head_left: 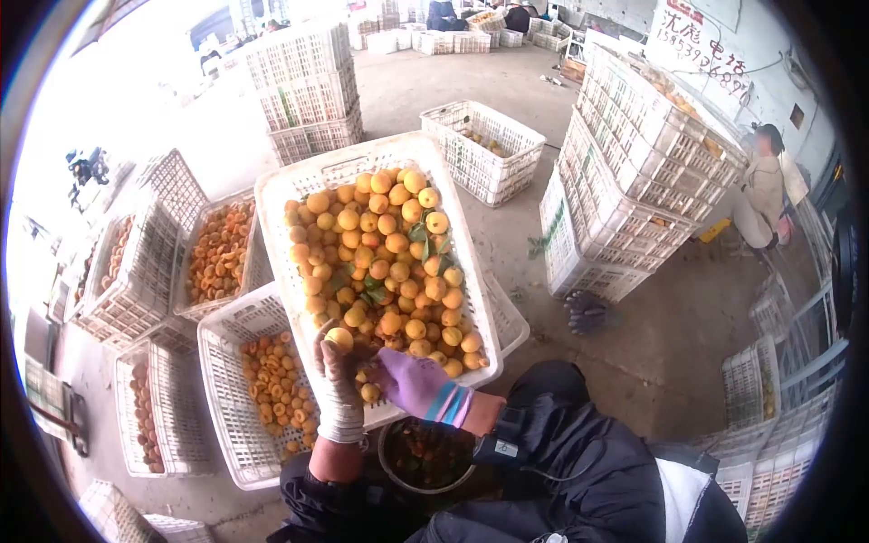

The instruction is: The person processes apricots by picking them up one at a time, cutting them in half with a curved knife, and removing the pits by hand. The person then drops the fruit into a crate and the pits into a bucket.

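Note:
A white crate (419, 154) full of orange-yellow fruit (380, 235) with some green leaves stands in front of me. My left hand (337, 366), in a dirty whitish glove, is at the crate's near left edge, its fingers closed round one yellow fruit (339, 339). Beside it, my right hand (409, 378), in a purple glove, reaches over the near rim with its fingers bent down near the fruit. What those fingertips hold, if anything, is hidden. Below the hands sits a round tub (425, 455) of dark scraps.
A crate of split fruit (276, 385) is at the lower left, with more crates (131, 271) beyond it. Stacked crates (634, 163) rise at the right, near a seated person (760, 195). A dark glove (587, 312) lies on the floor. Another crate (484, 149) stands ahead.

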The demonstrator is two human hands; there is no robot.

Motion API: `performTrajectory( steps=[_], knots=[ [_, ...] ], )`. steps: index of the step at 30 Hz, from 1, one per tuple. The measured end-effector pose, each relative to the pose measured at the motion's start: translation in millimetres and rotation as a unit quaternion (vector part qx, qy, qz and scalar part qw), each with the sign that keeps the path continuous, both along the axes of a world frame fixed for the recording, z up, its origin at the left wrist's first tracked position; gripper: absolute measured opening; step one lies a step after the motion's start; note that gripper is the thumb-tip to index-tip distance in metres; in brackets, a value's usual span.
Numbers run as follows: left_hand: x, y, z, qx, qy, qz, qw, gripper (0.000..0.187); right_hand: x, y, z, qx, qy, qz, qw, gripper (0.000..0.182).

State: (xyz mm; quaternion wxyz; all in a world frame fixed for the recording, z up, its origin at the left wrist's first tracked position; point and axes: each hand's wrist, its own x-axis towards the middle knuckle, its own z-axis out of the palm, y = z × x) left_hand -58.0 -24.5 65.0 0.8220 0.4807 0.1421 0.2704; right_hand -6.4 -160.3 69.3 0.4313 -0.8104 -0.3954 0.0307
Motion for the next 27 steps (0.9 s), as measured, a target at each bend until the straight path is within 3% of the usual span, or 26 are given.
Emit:
performTrajectory(
  steps=[1, 3, 5, 7, 13, 14, 15, 17, 21, 25, 27],
  knots=[
    [0, 2, 0, 0.001, -0.002, 0.002, 1.000, 0.050, 1, -2, 3, -0.004, 0.026, 0.003, 1.000, 0.021],
    [1, 4, 1, 0.142, 0.012, 0.011, 0.990, 0.052, 3, -5, 10, -0.009, 0.052, 0.007, 0.999, 0.022],
    [-3, 2, 17, 0.101, 0.022, -0.017, 0.994, 0.054, 6, -7, 14, -0.031, 0.057, 0.002, 0.998, 0.023],
    [-5, 5, 13, 0.151, 0.009, -0.047, 0.987, 0.051, 8, -8, 13, -0.026, 0.075, 0.010, 0.997, 0.023],
    [-7, -5, 6, 0.185, 0.070, 0.026, 0.980, 0.052, 7, -4, 11, -0.026, 0.057, 0.018, 0.998, 0.023],
    [-3, -14, 3, 0.107, 0.037, 0.041, 0.993, 0.055, 6, -3, 7, -0.012, 0.028, 0.016, 0.999, 0.022],
    [-2, -13, 2, 0.108, 0.037, 0.039, 0.993, 0.055, 5, -1, 5, -0.011, 0.028, 0.014, 0.999, 0.022],
    [-1, -11, -1, -0.067, 0.009, 0.003, 0.998, 0.058, 3, 1, 1, -0.038, -0.021, 0.008, 0.999, 0.021],
    [0, -3, -15, -0.108, 0.031, 0.005, 0.994, 0.067, -1, 2, -6, -0.024, -0.029, 0.006, 0.999, 0.021],
    [4, 6, -18, -0.152, 0.033, 0.010, 0.988, 0.065, -6, 0, -3, -0.063, -0.033, 0.014, 0.997, 0.020],
    [7, 18, -7, -0.289, -0.009, 0.087, 0.953, 0.064, -9, -3, -3, -0.089, -0.043, 0.022, 0.995, 0.018]
  ],
)
